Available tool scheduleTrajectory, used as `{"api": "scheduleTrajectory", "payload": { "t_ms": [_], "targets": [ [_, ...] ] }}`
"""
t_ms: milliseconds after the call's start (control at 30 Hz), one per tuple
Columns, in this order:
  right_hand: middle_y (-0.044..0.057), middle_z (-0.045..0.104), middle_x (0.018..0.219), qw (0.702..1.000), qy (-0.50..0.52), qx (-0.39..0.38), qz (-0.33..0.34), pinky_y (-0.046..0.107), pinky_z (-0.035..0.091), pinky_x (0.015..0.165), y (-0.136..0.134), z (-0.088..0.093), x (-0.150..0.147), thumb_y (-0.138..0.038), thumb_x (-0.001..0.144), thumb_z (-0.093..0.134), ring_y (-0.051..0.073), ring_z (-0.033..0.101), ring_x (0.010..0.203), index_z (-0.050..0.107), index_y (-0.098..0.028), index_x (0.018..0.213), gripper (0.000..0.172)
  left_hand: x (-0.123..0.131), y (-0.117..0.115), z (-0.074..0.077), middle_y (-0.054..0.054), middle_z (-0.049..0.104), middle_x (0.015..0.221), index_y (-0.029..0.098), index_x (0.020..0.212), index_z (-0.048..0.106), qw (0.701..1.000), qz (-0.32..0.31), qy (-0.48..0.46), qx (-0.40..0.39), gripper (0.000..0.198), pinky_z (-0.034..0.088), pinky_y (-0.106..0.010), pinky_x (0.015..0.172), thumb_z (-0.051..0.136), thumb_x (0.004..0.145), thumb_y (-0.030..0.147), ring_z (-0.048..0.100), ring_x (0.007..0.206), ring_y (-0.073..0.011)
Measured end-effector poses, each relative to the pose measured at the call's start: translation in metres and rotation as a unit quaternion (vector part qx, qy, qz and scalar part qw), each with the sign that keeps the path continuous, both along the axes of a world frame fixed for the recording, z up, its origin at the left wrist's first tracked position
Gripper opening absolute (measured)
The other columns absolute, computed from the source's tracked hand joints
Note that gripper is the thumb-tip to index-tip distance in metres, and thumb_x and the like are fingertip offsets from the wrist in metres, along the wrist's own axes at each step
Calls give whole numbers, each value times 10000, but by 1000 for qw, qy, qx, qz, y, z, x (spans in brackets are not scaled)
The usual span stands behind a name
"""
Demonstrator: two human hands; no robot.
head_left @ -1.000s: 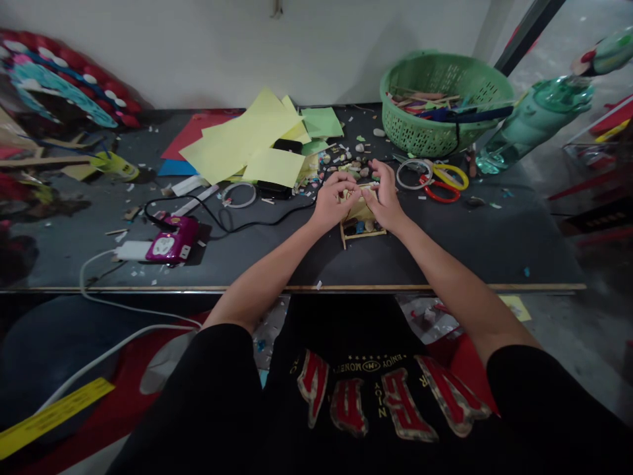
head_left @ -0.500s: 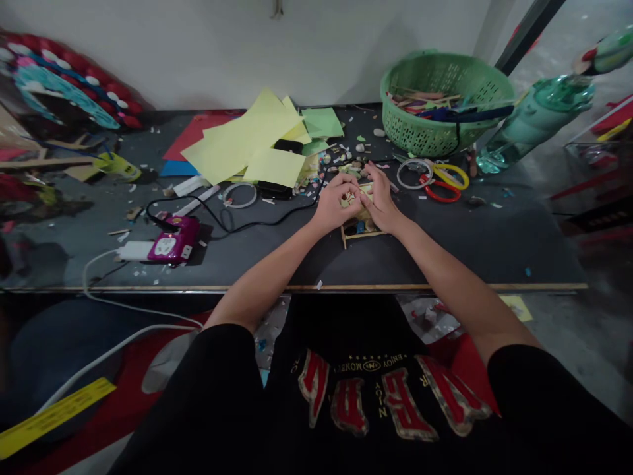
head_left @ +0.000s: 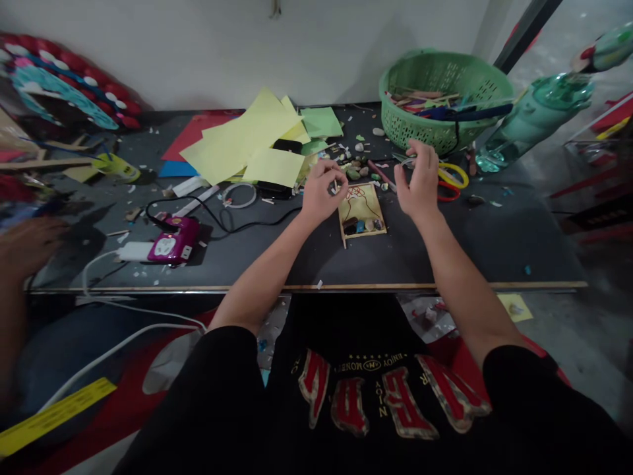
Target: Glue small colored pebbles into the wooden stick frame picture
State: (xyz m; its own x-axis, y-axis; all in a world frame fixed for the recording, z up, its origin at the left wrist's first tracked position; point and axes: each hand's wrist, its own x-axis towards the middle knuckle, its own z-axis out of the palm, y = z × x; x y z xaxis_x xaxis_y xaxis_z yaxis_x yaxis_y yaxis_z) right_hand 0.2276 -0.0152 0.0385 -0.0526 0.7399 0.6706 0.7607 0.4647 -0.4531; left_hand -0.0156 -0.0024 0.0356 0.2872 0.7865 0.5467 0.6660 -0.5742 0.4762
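A small wood-framed picture (head_left: 364, 201) lies flat on the dark table, with a yellowish backing, thin red-brown lines and several small stones along its near edge. Just left of its far corner is my left hand (head_left: 321, 192), thumb and forefinger curled together in a pinch; whatever they hold is too small to make out. My right hand (head_left: 419, 179) is raised to the right of the picture, apart from it, with fingers spread and nothing visible in them. Behind the picture lie loose pebbles (head_left: 353, 173) and a pinkish stick (head_left: 382, 175).
A green basket (head_left: 445, 132) with sticks stands at the back right, beside a green plastic bottle (head_left: 537, 119). Rings of tape (head_left: 453, 175) lie behind my right hand. Yellow paper (head_left: 247, 138) and a purple power adapter (head_left: 175, 239) with cables are leftward. Another person's hand (head_left: 30, 247) rests far left.
Both hands have parted from over the picture: my right hand moved right and opened, my left drew slightly left. The picture is now uncovered. Another person's hand has appeared at far left.
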Motion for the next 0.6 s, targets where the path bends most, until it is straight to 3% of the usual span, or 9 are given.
{"api": "scheduleTrajectory", "payload": {
  "t_ms": [67,133,200,300,433,600],
  "targets": [
    [193,547,1292,995,-65,-35,-63,670,389,1048,-7,4,0,-432,985,413,391,486,1271,521,-160,1356,473,-4,0,2,-122,545,1281,207,1002,650,997,29,73,-11,217,394,-459,1089,690,835,339,486,1259,-292],
    [236,556,1282,973,-154,-119,-124,627,407,1015,-14,5,-5,-286,947,480,414,468,1280,603,-81,1241,379,-6,-2,4,-134,541,1303,199,998,670,988,57,137,-44,285,378,-471,1099,732,796,391,451,1297,-329],
    [252,591,1239,941,-219,-187,-177,563,422,986,-19,6,-8,-175,906,503,402,491,1251,644,-38,1164,325,-7,-3,6,-137,603,1198,175,882,694,975,75,188,-92,254,394,-458,1084,707,805,417,494,1247,-327],
    [222,653,1170,912,-258,-226,-227,491,421,955,-19,9,-6,-79,887,466,348,556,1163,687,-43,1108,314,-6,-4,8,-119,673,953,169,758,705,949,98,249,-165,316,471,-422,985,651,818,474,600,1072,-294],
    [177,708,1026,920,-238,-207,-231,484,387,950,-9,8,3,-71,901,444,314,594,1056,735,-99,991,306,3,-7,9,-116,694,825,169,819,734,924,129,291,-213,351,528,-381,812,577,840,481,659,904,-275],
    [153,709,1001,945,-220,-175,-167,509,376,942,-5,-2,-1,-134,916,500,320,581,1056,721,-133,973,229,9,-9,9,-124,708,844,157,895,742,918,132,310,-209,290,535,-375,781,525,859,346,680,913,-282]
  ]
}}
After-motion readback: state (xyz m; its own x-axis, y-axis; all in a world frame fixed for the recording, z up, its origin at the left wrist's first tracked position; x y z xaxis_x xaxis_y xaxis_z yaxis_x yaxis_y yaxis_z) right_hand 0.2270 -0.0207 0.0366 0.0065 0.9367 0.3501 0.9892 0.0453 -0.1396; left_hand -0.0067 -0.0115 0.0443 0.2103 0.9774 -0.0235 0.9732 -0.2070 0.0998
